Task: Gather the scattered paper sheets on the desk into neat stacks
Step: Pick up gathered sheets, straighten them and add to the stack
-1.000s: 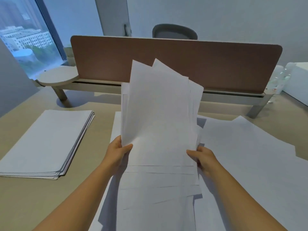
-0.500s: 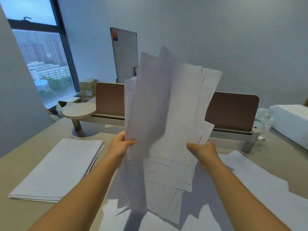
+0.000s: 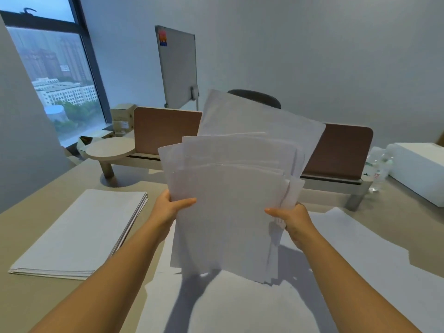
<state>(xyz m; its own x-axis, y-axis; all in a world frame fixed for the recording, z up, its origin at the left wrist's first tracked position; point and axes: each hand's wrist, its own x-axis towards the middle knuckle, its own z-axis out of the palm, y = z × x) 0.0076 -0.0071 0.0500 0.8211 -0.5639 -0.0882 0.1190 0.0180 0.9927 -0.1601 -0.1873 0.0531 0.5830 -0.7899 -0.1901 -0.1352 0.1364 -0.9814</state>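
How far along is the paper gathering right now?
Roughly midway, judging by the desk. Done: one squared stack lies on the desk at the left. In hand: the left hand and right hand grip an uneven bundle of sheets upright by its side edges, tops fanned at different heights. Left: squaring that bundle, plus the loose sheets spread under and right of it.

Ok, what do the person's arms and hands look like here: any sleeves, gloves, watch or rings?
Both forearms are bare to the bottom edge of the picture: no sleeves in view. The left hand and right hand wear no gloves, and no watch, bracelet or ring shows on the visible wrists and fingers. The nails look short and unpainted. No markings show.
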